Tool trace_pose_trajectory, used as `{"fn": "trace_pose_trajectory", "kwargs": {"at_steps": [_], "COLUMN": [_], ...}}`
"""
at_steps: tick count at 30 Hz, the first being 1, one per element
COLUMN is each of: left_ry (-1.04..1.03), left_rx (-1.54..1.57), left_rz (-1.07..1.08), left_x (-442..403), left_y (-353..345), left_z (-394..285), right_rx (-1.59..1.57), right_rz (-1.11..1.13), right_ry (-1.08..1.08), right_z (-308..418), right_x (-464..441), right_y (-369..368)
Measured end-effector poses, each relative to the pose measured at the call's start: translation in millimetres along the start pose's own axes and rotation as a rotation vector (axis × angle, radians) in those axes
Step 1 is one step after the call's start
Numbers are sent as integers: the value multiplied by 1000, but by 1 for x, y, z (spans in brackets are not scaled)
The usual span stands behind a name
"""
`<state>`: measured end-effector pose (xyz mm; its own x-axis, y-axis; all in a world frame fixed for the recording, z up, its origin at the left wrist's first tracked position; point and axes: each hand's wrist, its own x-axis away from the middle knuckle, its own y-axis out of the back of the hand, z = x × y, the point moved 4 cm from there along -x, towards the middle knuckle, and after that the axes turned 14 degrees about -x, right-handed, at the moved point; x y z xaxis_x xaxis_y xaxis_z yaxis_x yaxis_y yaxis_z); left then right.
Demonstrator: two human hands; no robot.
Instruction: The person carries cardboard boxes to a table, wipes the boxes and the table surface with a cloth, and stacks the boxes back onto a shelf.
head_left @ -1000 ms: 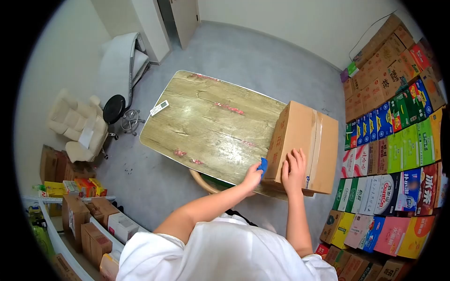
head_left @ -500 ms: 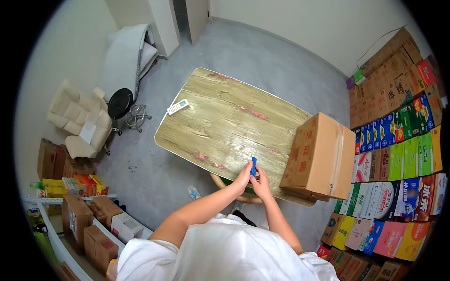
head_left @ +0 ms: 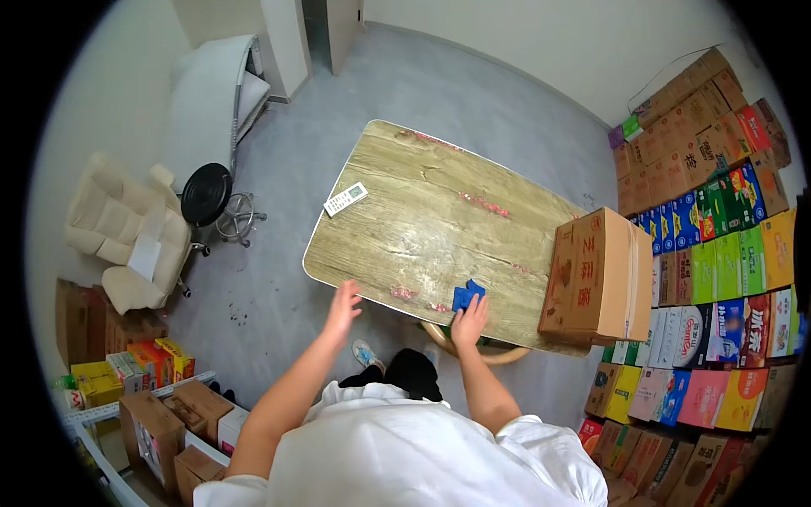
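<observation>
A small blue cloth lies crumpled on the wood-patterned table, close to the near edge. My right hand rests on its lower right part, fingers pressing it against the tabletop. Off to the left, my left hand hovers by the table's near left edge, fingers apart, with nothing in it. A white remote control lies at the table's left side. Right of my right hand stands a closed cardboard box on the table.
Stacked cartons line the right wall. A cream armchair and a black wheeled stool stand at left. Under the table's near edge curves a wooden chair rim. Shelving with boxes is at lower left.
My hands were together around the blue cloth and have parted. The left let go and moved left; the right brought the cloth, now spread wider, onto the table. The view has shifted slightly.
</observation>
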<state>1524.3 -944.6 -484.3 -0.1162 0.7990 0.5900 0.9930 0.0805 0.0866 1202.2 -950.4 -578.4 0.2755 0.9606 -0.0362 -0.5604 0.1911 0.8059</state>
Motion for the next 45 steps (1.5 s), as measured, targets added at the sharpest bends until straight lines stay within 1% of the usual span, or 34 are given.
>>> {"fn": "trace_pose_trajectory", "kwargs": {"at_steps": [2,3,5,7,8,9,11,12,13,15,17,21,23,25,27,29,31,33,37,39,41,43,44,45], "left_ry": [24,28,33,58,71,86,98,101,105,124,116,93,89,84,28,49,65,111,126,144,132,123,132,138], "left_rx": [71,71,153,175,185,192,182,183,172,150,110,-16,-42,-59,-49,-46,-49,-83,-146,-220,-251,-273,-284,-294], "left_rz": [-80,-78,-104,-111,-91,-69,-59,-52,-43,-53,-49,-8,11,21,67,76,90,148,197,226,244,262,266,270], "left_x": [-2,-1,-1,-4,-6,-8,-13,-17,-22,-34,-49,-77,-93,-109,-114,-117,-122,-125,-135,-140,-145,-147,-149,-152], "left_y": [28,36,51,58,61,63,72,76,80,91,99,106,105,106,108,113,121,134,166,185,201,210,212,212], "left_z": [9,12,18,21,23,24,25,23,20,12,-1,-36,-53,-69,-81,-84,-86,-82,-79,-78,-80,-80,-80,-80], "right_rx": [38,69,77,142,228,227,267,299,300,234,185,151,36,-88,-121,-147,-157,-214,-195,-223,-228,-176,-137,-132], "right_rz": [-31,-59,-46,-72,-135,-132,-51,-122,-123,-31,-66,-135,-85,49,88,258,322,405,390,345,334,462,365,355], "right_ry": [-43,-80,-77,-119,-84,-91,-73,-1,-16,-154,-155,-243,-159,-101,28,93,296,354,346,378,364,489,607,599], "right_z": [15,21,31,33,34,33,37,42,36,25,28,50,72,104,140,182,223,258,302,319,328,335,336,334], "right_x": [8,11,12,10,8,5,-2,-5,-9,-18,-20,-16,-18,-20,-19,-14,-5,6,10,14,14,21,23,24], "right_y": [-10,-12,-16,-19,-15,-10,7,17,22,25,20,0,-19,-46,-78,-101,-127,-148,-182,-190,-194,-199,-200,-199]}}
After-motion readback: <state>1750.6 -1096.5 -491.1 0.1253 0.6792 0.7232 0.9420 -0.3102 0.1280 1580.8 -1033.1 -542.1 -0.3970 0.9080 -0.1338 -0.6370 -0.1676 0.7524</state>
